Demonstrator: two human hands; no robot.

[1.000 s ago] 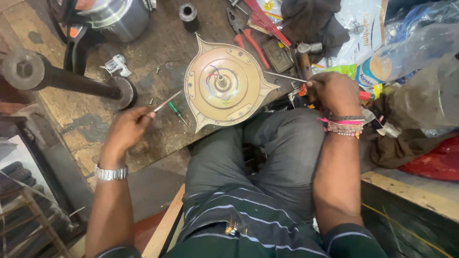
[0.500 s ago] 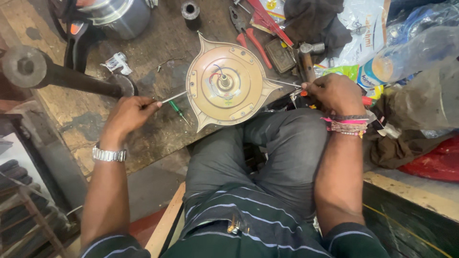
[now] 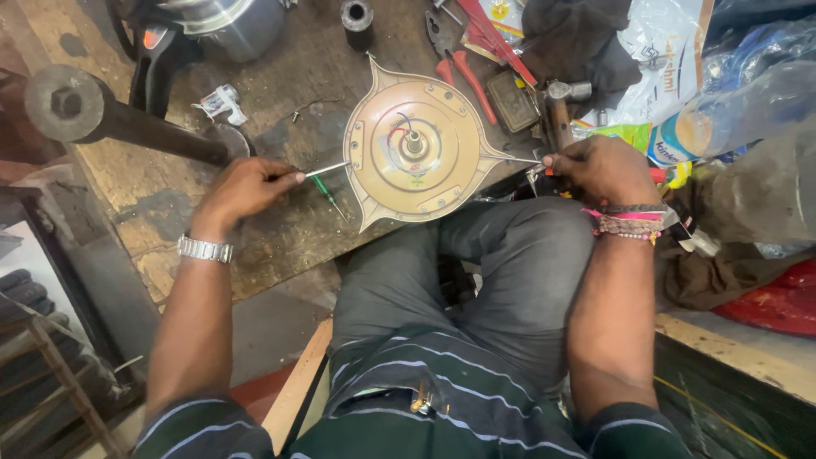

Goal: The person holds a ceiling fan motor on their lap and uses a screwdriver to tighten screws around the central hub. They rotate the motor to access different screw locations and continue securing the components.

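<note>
A round tan metal motor housing (image 3: 416, 149) with three pointed lugs lies on the worn wooden bench, wires showing at its hub. My left hand (image 3: 246, 185) grips a thin metal screwdriver shaft (image 3: 327, 169) whose tip meets the housing's left edge. My right hand (image 3: 602, 167) is closed on a second thin tool (image 3: 518, 159) that touches the housing's right lug. A small green-handled screwdriver (image 3: 327, 191) lies on the bench just below the left shaft.
Red-handled pliers (image 3: 463, 64), a hammer (image 3: 561, 106), a dark cloth (image 3: 578, 34) and plastic bags (image 3: 671, 59) crowd the bench's far right. A heavy dark steel bar (image 3: 110, 119) and a metal pot (image 3: 225, 25) lie at far left. My knees sit under the bench edge.
My left hand has slid right along the bench, bringing the screwdriver tip up to the housing's edge. The right hand stays at the right lug.
</note>
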